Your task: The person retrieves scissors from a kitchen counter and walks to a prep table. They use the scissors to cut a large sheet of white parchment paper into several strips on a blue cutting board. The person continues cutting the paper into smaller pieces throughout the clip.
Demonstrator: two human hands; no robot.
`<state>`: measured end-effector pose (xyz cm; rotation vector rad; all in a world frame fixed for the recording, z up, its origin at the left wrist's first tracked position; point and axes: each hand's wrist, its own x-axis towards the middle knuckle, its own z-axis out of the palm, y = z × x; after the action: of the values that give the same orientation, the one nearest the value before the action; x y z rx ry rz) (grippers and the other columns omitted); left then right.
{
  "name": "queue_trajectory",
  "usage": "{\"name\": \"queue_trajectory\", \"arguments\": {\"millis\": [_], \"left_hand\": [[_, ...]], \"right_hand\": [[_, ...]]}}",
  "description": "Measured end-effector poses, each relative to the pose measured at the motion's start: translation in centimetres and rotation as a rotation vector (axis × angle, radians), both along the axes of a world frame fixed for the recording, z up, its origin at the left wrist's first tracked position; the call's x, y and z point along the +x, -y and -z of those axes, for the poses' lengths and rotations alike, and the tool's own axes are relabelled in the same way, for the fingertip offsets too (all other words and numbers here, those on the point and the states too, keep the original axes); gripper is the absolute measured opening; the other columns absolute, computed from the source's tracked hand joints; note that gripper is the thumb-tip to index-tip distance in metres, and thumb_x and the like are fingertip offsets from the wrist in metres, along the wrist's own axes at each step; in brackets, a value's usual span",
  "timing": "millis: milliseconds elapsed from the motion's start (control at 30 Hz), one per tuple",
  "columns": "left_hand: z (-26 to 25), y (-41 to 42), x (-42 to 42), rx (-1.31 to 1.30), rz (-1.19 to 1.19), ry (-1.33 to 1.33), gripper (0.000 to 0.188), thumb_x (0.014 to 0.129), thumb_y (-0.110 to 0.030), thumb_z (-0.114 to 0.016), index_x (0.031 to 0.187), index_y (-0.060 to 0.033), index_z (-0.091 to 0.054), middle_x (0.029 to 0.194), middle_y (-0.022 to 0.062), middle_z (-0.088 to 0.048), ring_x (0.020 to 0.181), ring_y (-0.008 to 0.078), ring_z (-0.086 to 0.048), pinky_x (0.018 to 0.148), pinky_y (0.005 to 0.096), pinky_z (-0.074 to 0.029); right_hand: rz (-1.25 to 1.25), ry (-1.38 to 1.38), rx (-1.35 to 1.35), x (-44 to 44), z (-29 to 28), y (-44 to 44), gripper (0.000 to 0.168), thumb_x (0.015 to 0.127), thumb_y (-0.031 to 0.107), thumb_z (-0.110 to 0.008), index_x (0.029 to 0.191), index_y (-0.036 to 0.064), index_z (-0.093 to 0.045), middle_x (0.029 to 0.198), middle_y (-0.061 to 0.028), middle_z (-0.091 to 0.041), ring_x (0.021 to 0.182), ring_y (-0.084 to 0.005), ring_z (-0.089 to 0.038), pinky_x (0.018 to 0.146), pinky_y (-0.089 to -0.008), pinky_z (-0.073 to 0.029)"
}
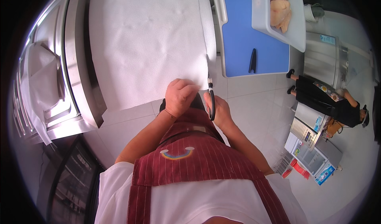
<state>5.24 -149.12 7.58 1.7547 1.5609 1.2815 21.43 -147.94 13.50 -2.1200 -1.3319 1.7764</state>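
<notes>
A wide white textured sheet stretches in front of me, its near edge hanging over the floor. My left hand is closed on that near edge close to the right corner, its fingertips slightly blurred. In my right hand is a pair of scissors with black handles. The scissors point away from me, and their blades lie along the sheet's right edge, partly hidden by it. A narrow folded strip runs along that same side.
Right of the sheet, a blue cutting board carries a black blade sheath and a white tub of raw chicken pieces. A steel counter borders the left. Another person stands at far right beside appliances.
</notes>
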Motion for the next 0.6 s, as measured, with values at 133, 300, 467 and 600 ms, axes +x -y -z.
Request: {"name": "queue_trajectory", "arguments": {"millis": [133,300,467,600], "left_hand": [[0.1,0.1,0.1,-0.014,-0.007,0.009,0.015,0.068,-0.007,-0.066,0.081,-0.0140,-0.063,0.078,0.0021,-0.059,0.069,0.0250,-0.055,0.061,0.0360,-0.044],[-0.1,0.1,-0.1,-0.016,0.003,-0.007,0.013,0.069,-0.008,-0.066,0.081,-0.0133,-0.063,0.077,0.0020,-0.059,0.070,0.0243,-0.056,0.062,0.0356,-0.044],[0.0,0.2,0.0,-0.018,-0.005,-0.007,0.013,0.069,-0.009,-0.066,0.080,-0.0134,-0.063,0.077,0.0018,-0.059,0.071,0.0237,-0.056,0.062,0.0353,-0.044],[-0.1,0.3,0.0,-0.020,-0.007,0.000,0.013,0.069,-0.008,-0.066,0.080,-0.0137,-0.063,0.078,0.0015,-0.059,0.070,0.0236,-0.056,0.062,0.0351,-0.044]], "right_hand": [[0.110,-0.099,-0.173,-0.9,-2.2,-0.9,0.057,0.085,0.058,-0.050,0.069,0.003,-0.050,0.058,-0.0045,-0.048,0.053,-0.0126,-0.048,0.051,-0.0275,-0.040],[0.133,-0.241,-0.247,-0.8,-2.3,-1.6,0.047,0.089,0.051,-0.047,0.084,0.004,-0.049,0.064,-0.0018,-0.048,0.050,-0.0090,-0.047,0.049,-0.0217,-0.038],[0.081,-0.218,-0.204,-1.1,-1.7,-2.5,0.051,0.085,0.055,-0.049,0.077,0.004,-0.049,0.063,-0.0015,-0.046,0.050,-0.0097,-0.046,0.050,-0.0240,-0.040],[0.079,-0.193,-0.182,-1.3,-2.0,-2.8,0.050,0.087,0.053,-0.049,0.081,0.004,-0.050,0.062,-0.0006,-0.046,0.049,-0.0083,-0.045,0.048,-0.0221,-0.038]]}}
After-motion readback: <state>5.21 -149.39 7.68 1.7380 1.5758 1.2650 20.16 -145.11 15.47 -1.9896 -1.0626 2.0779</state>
